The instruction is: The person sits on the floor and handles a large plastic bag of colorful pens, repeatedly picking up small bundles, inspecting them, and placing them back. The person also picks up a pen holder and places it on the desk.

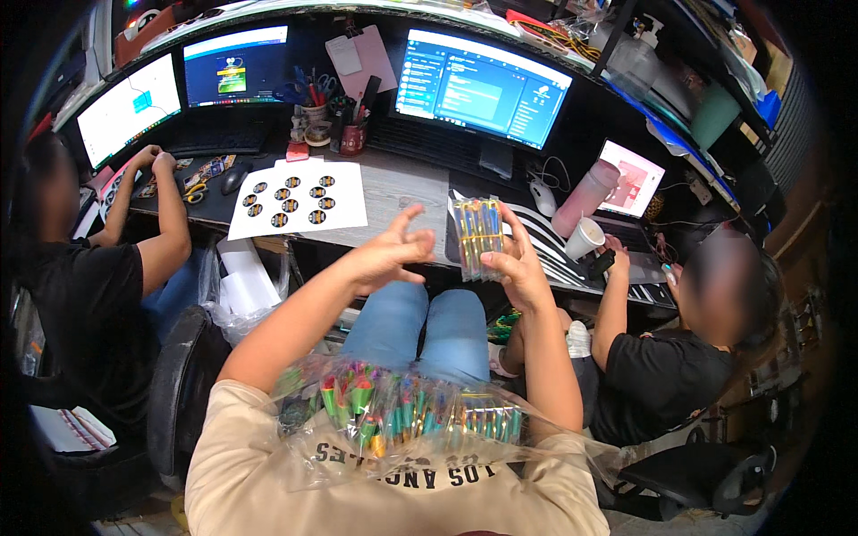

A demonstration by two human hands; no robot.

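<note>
My right hand (525, 275) grips a bundle of slim, clear-wrapped packets (477, 230), held upright over the desk's front edge. The packets look like pens in blue, green and gold, with a yellow band around their middle. To the left of the bundle, my left hand (391, 256) is raised with its fingers spread, touching nothing. Against my chest rests a large clear plastic bag (407, 413). Inside it are many similar wrapped packets in green, red, teal and orange.
A white sheet with round black stickers (344, 183) lies on the desk (407, 185). A white cup (584, 238) and a pink tumbler (585, 198) stand to the right. Behind are monitors (483, 85) and a pen holder (354, 137). One person sits on each side.
</note>
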